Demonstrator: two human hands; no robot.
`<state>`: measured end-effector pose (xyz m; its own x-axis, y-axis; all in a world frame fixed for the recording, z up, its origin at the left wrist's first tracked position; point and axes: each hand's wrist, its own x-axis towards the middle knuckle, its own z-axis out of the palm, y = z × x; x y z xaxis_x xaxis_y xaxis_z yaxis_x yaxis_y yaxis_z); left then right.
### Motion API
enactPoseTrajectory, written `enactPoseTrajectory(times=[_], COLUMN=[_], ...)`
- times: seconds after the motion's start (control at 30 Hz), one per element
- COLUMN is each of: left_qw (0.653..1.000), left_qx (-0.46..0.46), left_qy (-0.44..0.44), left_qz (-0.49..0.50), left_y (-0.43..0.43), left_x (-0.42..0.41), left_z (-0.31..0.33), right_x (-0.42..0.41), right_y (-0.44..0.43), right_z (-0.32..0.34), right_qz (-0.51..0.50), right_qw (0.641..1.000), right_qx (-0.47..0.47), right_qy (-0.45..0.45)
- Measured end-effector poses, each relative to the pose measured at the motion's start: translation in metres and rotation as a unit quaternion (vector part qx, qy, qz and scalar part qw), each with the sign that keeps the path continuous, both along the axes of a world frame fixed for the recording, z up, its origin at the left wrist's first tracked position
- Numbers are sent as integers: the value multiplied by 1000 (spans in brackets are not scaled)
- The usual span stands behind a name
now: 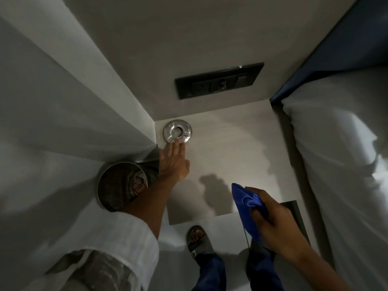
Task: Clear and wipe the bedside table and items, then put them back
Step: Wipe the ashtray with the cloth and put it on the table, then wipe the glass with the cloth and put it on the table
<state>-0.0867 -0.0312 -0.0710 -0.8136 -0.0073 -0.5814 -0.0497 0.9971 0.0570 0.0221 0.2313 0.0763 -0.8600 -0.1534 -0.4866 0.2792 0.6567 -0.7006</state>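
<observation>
A round shiny metal ashtray (177,131) sits in the far left corner of the pale bedside table (241,143). My left hand (173,160) lies flat over the table with its fingers stretched out, the fingertips touching the ashtray's near rim. My right hand (270,223) hovers above the table's near right edge, closed around a crumpled blue cloth (245,202). A damp-looking streaked patch shows across the table top.
A mesh metal waste bin (117,187) with rubbish in it stands on the floor left of the table. A black socket panel (219,80) is on the wall behind. The white bed (340,164) borders the table's right side. My sandalled foot (198,240) is below.
</observation>
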Motion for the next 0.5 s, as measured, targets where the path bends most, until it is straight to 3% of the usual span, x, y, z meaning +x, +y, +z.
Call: enactPoseTrajectory(times=[0.23,0.33,0.4,0.5], left_qw=[1000,993,942,779], left_qx=[-14,92,288,521], left_qy=[-14,44,13,-154], left_qz=[5,55,171,314], left_y=[-6,34,79,148], left_x=[-3,11,28,64], left_z=[17,42,72,121], right_x=[7,10,8,5], right_y=[14,27,39,66], right_z=[-1,2,6,18], right_qz=[-27,-100,-198,-370], right_qw=[999,993,972,900], right_qx=[-27,-61,-125,-222], right_qy=[16,27,-6,-63])
